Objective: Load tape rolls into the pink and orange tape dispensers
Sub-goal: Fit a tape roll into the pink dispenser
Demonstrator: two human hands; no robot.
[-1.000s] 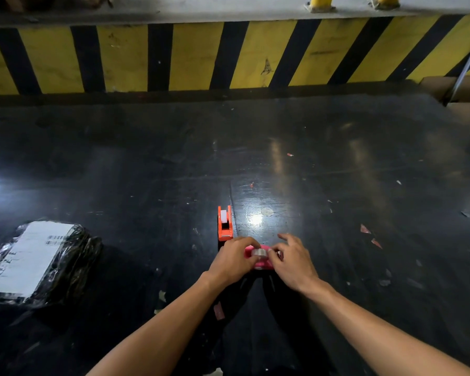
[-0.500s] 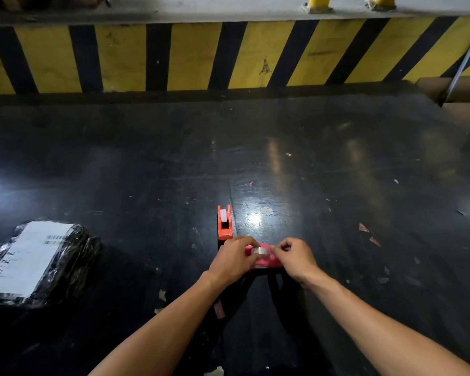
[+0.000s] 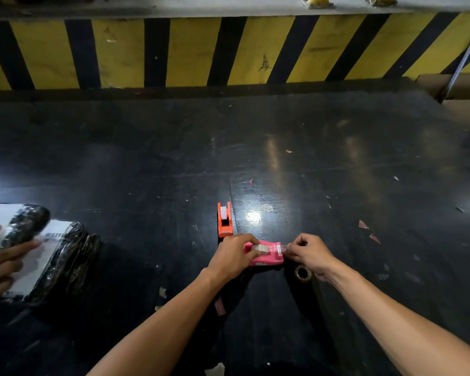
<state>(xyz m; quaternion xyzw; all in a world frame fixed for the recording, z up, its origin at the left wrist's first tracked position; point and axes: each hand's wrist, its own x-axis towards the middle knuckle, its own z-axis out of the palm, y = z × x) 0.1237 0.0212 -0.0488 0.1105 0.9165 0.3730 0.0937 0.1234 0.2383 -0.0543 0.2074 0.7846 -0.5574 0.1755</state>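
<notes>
The pink tape dispenser (image 3: 266,257) lies on the dark table near me with a clear tape roll (image 3: 260,248) seated in it. My left hand (image 3: 232,257) grips the dispenser's left end. My right hand (image 3: 308,253) pinches the free end of the tape at the dispenser's right end, over the cutter. The orange tape dispenser (image 3: 225,219) stands just behind my left hand with a white roll in it, untouched. A small tape ring (image 3: 302,273) lies on the table under my right wrist.
Another person's hand (image 3: 0,263) at the left edge holds a black-wrapped parcel above a labelled black plastic package (image 3: 57,261). A yellow-and-black striped wall (image 3: 190,52) bounds the far side. Cardboard (image 3: 464,109) sits at the far right. Paper scraps dot the table.
My right hand has drawn to the right, pulling the tape end across the pink dispenser. Another person's hand with a wrapped parcel has come in at the left edge.
</notes>
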